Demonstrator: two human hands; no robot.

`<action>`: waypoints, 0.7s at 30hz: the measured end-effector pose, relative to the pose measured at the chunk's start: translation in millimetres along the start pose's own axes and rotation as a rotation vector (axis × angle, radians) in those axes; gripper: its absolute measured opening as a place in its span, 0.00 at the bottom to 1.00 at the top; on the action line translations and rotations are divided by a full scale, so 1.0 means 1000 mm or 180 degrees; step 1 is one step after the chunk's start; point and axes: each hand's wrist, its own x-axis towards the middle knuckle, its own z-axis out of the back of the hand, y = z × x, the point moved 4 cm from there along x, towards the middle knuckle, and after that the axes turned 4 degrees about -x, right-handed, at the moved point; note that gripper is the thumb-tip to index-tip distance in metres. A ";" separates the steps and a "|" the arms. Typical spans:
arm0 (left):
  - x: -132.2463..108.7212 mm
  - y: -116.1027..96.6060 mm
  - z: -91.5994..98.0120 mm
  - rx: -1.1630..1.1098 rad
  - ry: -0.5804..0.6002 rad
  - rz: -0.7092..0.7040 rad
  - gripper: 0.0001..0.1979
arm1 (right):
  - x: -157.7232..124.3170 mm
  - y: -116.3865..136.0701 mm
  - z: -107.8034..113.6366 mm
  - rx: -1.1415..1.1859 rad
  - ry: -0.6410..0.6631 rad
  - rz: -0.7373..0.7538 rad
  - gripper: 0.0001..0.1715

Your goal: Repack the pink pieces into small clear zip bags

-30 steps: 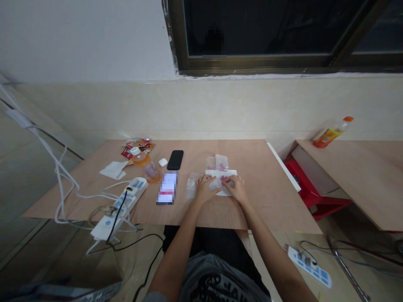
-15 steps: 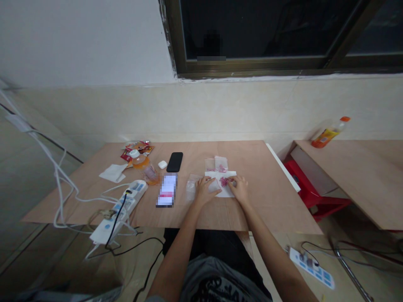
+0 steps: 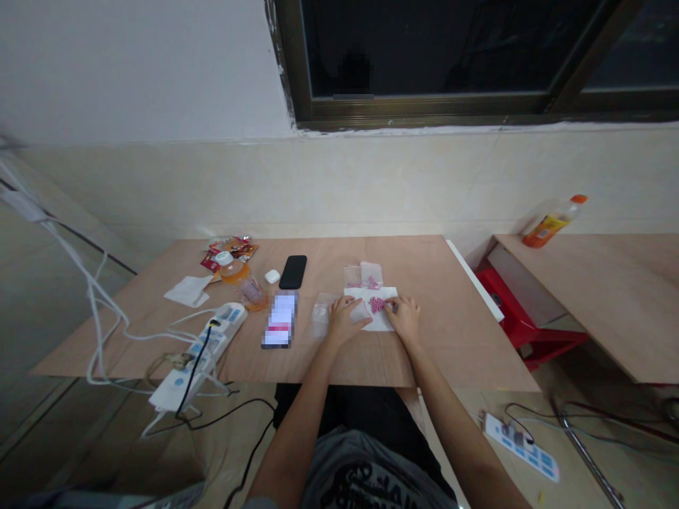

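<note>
A white sheet of paper (image 3: 382,323) lies on the table between my hands, with a cluster of small pink beads (image 3: 376,305) on it, roughly heart-shaped. My left hand (image 3: 344,322) rests over the paper's left part, fingers apart and thumb stretched toward the beads. At the right edge of the cluster, my right hand (image 3: 405,318) has thumb and forefinger close together; anything between the tips is too small to make out. Just behind the paper are small clear bags (image 3: 371,272) with pink bits inside. Another clear plastic bag (image 3: 320,314) lies left of my left hand.
Left of my hands are a lit phone (image 3: 280,322), a black phone (image 3: 293,272), a white case (image 3: 272,276), an orange drink bottle (image 3: 244,283), snack wrappers (image 3: 233,249), tissue (image 3: 188,290) and a power strip (image 3: 199,357) with cables. A second table (image 3: 610,283) stands at right.
The view has shifted very slightly. Both hands stay over the paper in nearly the same places, and the bead cluster looks a little more sharply outlined.
</note>
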 end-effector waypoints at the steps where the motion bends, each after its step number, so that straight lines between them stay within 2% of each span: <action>1: 0.000 0.000 0.000 0.0007 0.0004 0.0007 0.27 | 0.000 0.000 0.000 -0.0005 0.0007 0.0004 0.14; 21: 0.000 -0.001 0.001 0.0041 -0.0005 0.0010 0.26 | 0.000 -0.001 0.000 0.0068 0.0027 -0.0043 0.14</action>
